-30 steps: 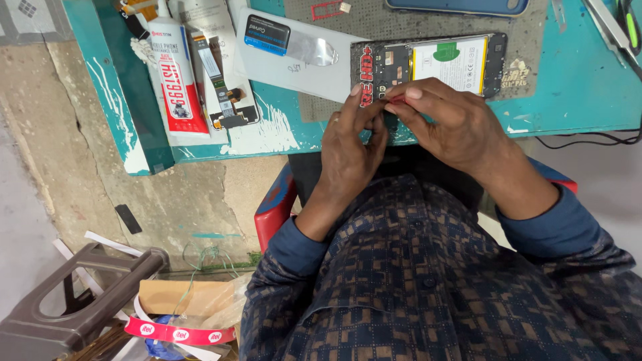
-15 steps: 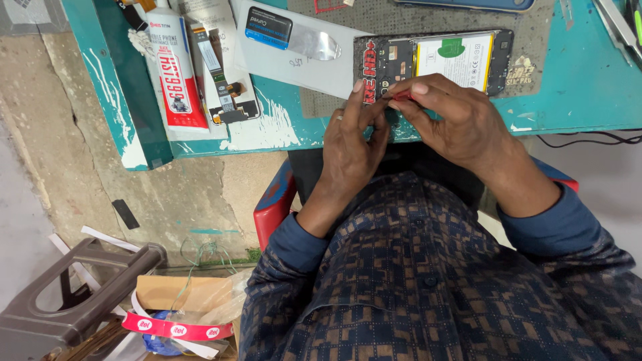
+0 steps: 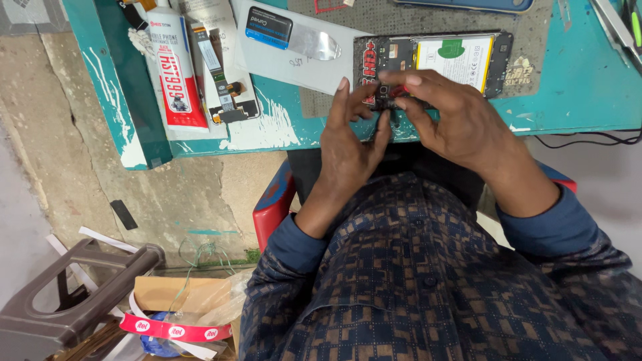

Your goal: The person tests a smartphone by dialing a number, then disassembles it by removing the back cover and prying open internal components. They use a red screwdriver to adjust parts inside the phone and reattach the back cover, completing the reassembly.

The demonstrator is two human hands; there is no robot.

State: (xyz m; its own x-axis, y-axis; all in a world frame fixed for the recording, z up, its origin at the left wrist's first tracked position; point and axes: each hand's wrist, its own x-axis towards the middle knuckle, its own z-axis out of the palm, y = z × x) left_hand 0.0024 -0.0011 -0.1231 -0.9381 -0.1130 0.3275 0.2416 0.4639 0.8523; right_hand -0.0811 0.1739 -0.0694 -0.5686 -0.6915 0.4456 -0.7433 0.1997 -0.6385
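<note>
At the near edge: my lap in a dark patterned shirt, a red stool (image 3: 273,200) under me, a brown stool (image 3: 60,301) and a box with red tape (image 3: 175,329) on the floor to my left.
Left hand: my left hand (image 3: 348,144) is raised at the bench edge, fingers loosely spread, fingertips touching the near end of the phone (image 3: 435,63); it grips nothing that I can see.
Right hand: my right hand (image 3: 461,120) is curled, thumb and forefinger pinched on a small red piece (image 3: 399,90) at the phone's board. I cannot tell what the piece is.
Phone: opened, back off, lying flat on the grey mat (image 3: 535,40), just beyond both hands.
Axis: its long side runs left to right along the bench (image 3: 595,87) edge; board end to my left, white battery (image 3: 455,60) to the right.
Nearer hand: both meet at the board end; the right is on the work spot.
Further left: a white sheet (image 3: 294,67), a flex strip (image 3: 217,77) and a glue tube (image 3: 174,73), well apart from the hands.
</note>
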